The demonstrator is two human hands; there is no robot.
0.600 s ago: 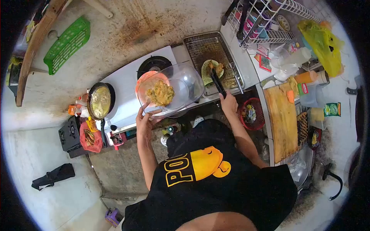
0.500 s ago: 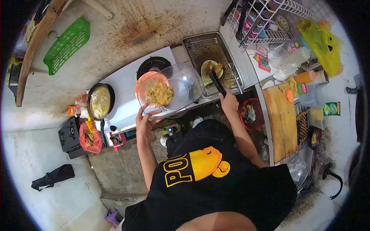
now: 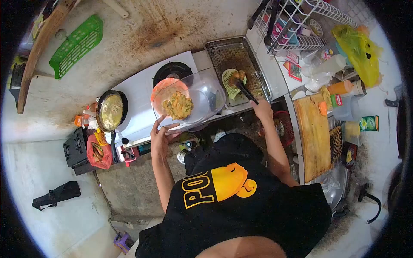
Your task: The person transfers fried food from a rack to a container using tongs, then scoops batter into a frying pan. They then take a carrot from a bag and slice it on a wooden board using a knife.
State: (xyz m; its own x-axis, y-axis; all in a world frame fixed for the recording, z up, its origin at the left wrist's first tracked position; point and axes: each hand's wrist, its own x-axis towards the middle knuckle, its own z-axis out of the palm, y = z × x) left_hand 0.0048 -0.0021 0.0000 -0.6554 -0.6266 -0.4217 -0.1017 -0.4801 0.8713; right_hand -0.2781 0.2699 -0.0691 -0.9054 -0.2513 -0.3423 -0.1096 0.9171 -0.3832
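Observation:
My left hand [image 3: 159, 136] grips the near left edge of a clear plastic container [image 3: 210, 115]. Inside the container lies a golden fritter [image 3: 178, 106], and an orange bowl [image 3: 157, 91] shows through its left side. My right hand [image 3: 262, 109] is closed on the handle of black tongs [image 3: 247, 93]. The tongs' tips reach brown fried pieces [image 3: 236, 77] on a pale green slotted strainer [image 3: 231, 89], which rests in a metal tray with a rack [image 3: 218, 48]. Whether the tips pinch a piece is too small to tell.
A frying pan [image 3: 123, 103] with yellowish oily contents sits on the left of the white counter [image 3: 138, 92]. Behind the container is a black burner [image 3: 172, 69]. To my right lie a wooden board [image 3: 309, 142] and a red basket [image 3: 285, 127]. A white wire rack [image 3: 316, 43] stands at upper right.
My right hand has moved slightly right, and the tongs now lean at more of a slant over the strainer. My left hand and the container have hardly moved.

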